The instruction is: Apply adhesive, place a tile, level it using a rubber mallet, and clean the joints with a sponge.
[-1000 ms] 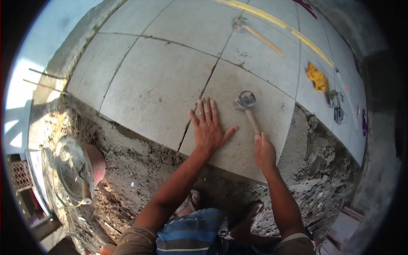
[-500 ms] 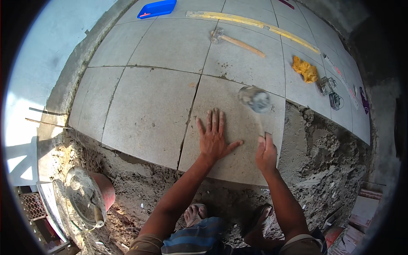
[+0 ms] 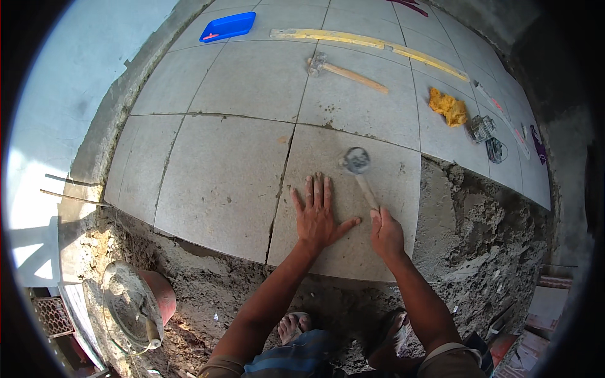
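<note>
My left hand [image 3: 316, 217] lies flat on a large grey floor tile [image 3: 391, 173], fingers spread and thumb out to the right. My right hand [image 3: 386, 236] is closed round the wooden handle of a mallet [image 3: 357, 161]. The mallet's round, dark, pale-rimmed head is a little blurred, above and to the right of my left fingertips. Whether it touches the tile I cannot tell. This tile sits beside another laid tile [image 3: 220, 183], with a dark joint between them, and its right and near edges border wet grey mortar [image 3: 450, 220].
A wooden-handled hammer [image 3: 353, 77], a yellow straightedge [image 3: 359, 41] and a blue tray [image 3: 228, 27] lie on the far tiles. An orange-yellow sponge or cloth [image 3: 448, 107] lies right, near wire-like bundles [image 3: 482, 129]. A reddish bucket [image 3: 161, 293] with a trowel [image 3: 152, 332] stands lower left.
The mallet head has swung left, nearer my left hand, and my right hand has shifted slightly left with it. My left hand stays flat on the tile. The view has tilted slightly.
</note>
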The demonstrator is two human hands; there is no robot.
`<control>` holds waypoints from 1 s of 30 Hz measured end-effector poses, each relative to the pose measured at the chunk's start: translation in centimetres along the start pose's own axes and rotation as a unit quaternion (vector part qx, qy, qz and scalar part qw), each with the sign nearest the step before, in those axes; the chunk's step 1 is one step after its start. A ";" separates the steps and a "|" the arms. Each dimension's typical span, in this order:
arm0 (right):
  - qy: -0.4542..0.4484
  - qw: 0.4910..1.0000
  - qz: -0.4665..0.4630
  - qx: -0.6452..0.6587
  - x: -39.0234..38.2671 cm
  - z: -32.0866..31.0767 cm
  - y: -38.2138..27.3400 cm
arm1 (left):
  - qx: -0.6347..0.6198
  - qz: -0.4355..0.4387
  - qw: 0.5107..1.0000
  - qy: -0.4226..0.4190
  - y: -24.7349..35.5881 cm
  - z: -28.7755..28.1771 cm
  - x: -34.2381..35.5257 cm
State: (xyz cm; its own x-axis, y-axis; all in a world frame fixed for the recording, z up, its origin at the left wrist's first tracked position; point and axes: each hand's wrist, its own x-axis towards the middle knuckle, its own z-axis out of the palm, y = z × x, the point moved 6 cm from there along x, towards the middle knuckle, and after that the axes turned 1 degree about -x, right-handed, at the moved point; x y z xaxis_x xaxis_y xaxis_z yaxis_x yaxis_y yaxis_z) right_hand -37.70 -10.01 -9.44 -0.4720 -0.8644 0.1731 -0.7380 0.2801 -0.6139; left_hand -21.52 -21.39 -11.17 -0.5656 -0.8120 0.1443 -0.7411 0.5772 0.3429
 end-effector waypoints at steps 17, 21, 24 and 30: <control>0.048 0.998 0.048 0.015 -3.4 -5.4 3.3 | 0.026 0.114 0.992 -0.049 3.7 1.4 1.0; 0.085 0.993 0.083 0.016 -3.7 -5.7 3.8 | 0.033 0.098 0.993 -0.063 3.4 1.5 1.0; 0.038 0.994 0.074 -0.068 -2.6 -4.5 5.1 | 0.034 0.090 0.993 -0.064 3.1 1.3 1.0; 0.075 0.992 0.078 -0.058 -3.4 -5.5 6.0 | 0.042 0.098 0.992 -0.067 3.5 1.4 1.2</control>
State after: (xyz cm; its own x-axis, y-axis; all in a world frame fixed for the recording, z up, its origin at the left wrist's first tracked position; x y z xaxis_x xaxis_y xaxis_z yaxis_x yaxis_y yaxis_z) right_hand -43.15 -3.08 -9.48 -0.6450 -0.7374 0.2007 -0.6965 0.4591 -0.5514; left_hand -25.37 -20.22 -11.12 -0.7405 -0.6680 0.0741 -0.6365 0.7323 0.2420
